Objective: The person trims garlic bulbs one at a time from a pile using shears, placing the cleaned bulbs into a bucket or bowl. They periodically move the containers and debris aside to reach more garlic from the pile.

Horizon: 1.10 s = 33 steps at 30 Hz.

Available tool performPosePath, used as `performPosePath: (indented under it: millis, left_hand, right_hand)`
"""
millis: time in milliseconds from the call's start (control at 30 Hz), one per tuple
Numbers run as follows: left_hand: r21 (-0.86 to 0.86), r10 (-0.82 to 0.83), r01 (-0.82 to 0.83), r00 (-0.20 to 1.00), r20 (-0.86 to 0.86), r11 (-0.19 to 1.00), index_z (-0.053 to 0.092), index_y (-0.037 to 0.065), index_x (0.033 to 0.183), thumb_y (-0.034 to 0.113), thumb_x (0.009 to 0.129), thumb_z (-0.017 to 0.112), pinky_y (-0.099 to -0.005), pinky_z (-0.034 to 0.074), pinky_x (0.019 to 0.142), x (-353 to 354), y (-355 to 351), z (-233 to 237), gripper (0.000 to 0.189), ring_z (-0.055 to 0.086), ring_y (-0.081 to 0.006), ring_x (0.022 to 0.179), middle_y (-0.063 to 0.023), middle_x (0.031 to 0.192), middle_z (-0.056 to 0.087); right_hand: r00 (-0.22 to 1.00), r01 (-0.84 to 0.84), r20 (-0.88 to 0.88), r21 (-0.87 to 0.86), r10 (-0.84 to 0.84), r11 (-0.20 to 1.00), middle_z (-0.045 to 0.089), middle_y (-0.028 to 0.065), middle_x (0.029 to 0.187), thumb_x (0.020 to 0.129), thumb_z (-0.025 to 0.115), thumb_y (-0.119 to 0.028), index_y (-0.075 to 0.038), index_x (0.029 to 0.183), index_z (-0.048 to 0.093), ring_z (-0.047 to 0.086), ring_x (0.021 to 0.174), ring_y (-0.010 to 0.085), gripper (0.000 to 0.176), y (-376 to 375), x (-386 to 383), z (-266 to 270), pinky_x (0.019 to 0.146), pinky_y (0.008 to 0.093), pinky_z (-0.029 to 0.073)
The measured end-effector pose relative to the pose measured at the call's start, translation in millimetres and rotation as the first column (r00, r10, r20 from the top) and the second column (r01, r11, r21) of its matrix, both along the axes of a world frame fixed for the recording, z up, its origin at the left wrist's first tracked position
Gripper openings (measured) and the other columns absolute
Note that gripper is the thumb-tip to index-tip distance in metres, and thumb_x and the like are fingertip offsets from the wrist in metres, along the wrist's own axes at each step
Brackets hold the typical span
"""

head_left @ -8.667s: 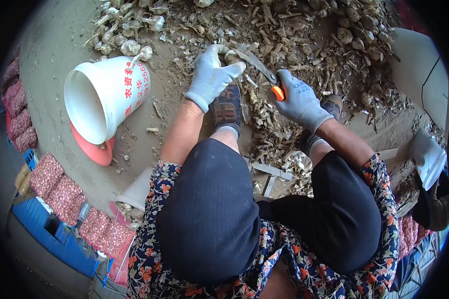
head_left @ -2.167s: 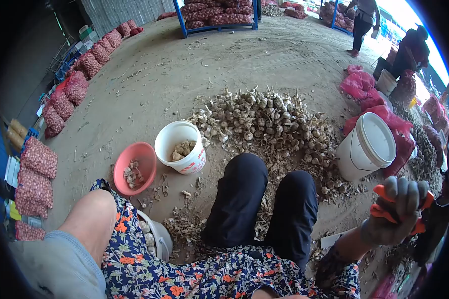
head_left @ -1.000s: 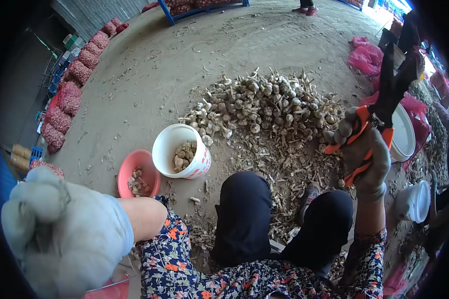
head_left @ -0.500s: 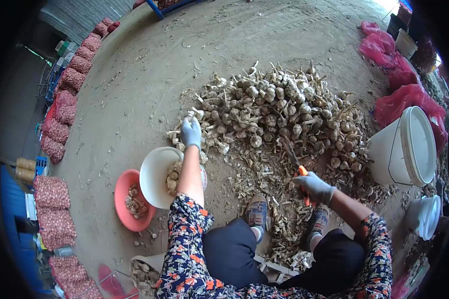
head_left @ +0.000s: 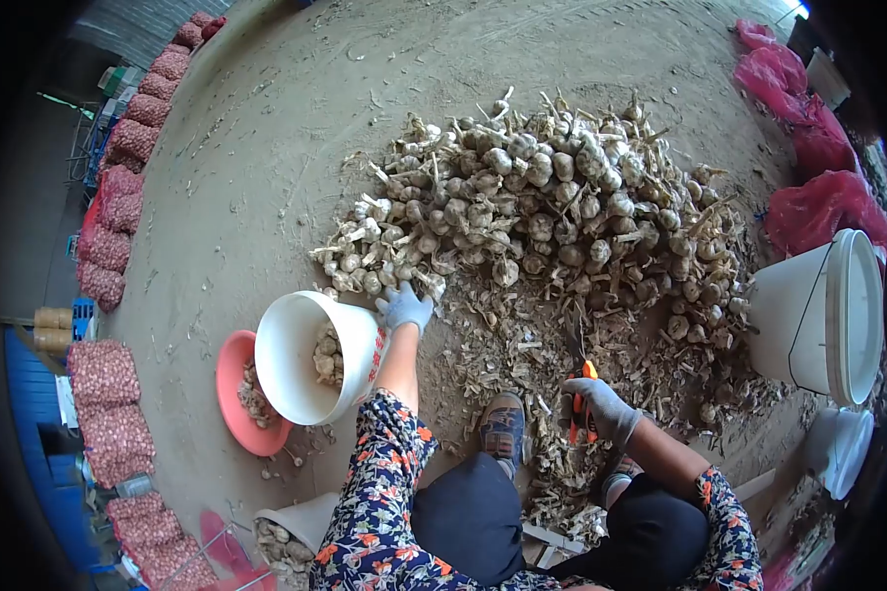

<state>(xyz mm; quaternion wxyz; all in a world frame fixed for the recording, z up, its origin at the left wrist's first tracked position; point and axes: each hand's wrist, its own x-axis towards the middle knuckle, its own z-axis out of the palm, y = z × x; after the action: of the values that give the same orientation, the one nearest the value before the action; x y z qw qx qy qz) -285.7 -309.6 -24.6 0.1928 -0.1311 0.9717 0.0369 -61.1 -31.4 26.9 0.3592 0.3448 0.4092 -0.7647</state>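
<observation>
My left hand, in a pale grey glove, reaches to the near left edge of a heap of garlic, its fingers apart. It touches the edge beside a garlic bulb; no firm hold shows. My right hand, also gloved, is closed around the orange handles of a pair of shears, the dark blades pointing away from me. Left of my left hand, a white bucket leans with its mouth toward me and some garlic inside. A coral-pink basin with garlic in it sits beside the bucket.
Cut stalks and skins litter the ground by my shoes. A lidded white bucket lies tilted at right, with a smaller white bucket near it. Pink mesh bags lie behind. Filled net sacks line the left side.
My left hand has moved from the heap's left end down and right to its near edge. The shears in my right hand have come slightly closer to me. The view has shifted.
</observation>
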Motion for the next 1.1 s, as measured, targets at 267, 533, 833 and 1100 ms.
performPosePath:
  millis: [267, 533, 833, 1100]
  left_hand:
    - [0.552, 0.3, 0.21, 0.659, -0.69, 0.807, 0.047, -0.001, 0.123, 0.001, 0.075, 0.05, -0.0373, 0.039, 0.096, 80.8, -35.0, -77.7, 0.048, 0.051, -0.0345, 0.113, -0.023, 0.118, 0.054]
    - [0.388, 0.118, -0.012, 0.961, -0.252, 0.922, 0.052, -0.005, 0.114, 0.019, 0.077, 0.061, -0.0405, 0.046, 0.087, 50.2, -67.1, -38.3, 0.045, 0.059, -0.0367, 0.098, -0.0262, 0.11, 0.058]
    - [0.913, 0.054, -0.093, 0.996, 0.078, 0.397, 0.049, -0.001, 0.115, 0.012, 0.066, 0.08, -0.0281, 0.05, 0.078, 94.2, 9.6, -20.3, 0.059, 0.059, -0.0161, 0.088, -0.0087, 0.101, 0.06]
    - [0.735, -0.227, 0.462, 0.886, -0.404, 0.497, 0.045, 0.002, 0.115, 0.026, 0.054, 0.089, -0.0329, 0.052, 0.075, 108.1, 77.9, 49.4, 0.078, 0.063, -0.0203, 0.088, -0.0131, 0.101, 0.062]
  right_hand:
    - [0.996, -0.003, 0.09, 0.032, 0.0, 0.999, 0.053, 0.0021, 0.061, 0.084, 0.055, -0.024, -0.007, 0.072, 0.055, 0.053, 0.053, 0.0146, 0.021, 12.2, 16.8, 5.2, 0.05, 0.03, 0.044]
    - [0.983, -0.179, -0.007, 0.228, 0.185, 0.957, 0.051, 0.0012, 0.062, 0.084, 0.057, -0.021, -0.005, 0.076, 0.053, 0.049, 0.051, 0.0109, 0.018, 23.6, 37.1, -10.2, 0.049, 0.0278, 0.041]
    - [0.634, -0.299, -0.032, 0.911, 0.773, 0.283, 0.059, 0.0238, 0.094, 0.082, 0.058, -0.022, -0.005, 0.124, 0.038, 0.059, 0.089, 0.0396, 0.051, 13.6, 32.1, 2.7, 0.079, 0.0476, 0.045]
    - [0.472, 0.034, 0.037, 0.998, 0.881, -0.061, 0.054, 0.0157, 0.094, 0.08, 0.061, -0.025, -0.008, 0.131, 0.037, 0.055, 0.09, 0.0324, 0.059, 8.0, 9.6, 22.7, 0.077, 0.0445, 0.043]
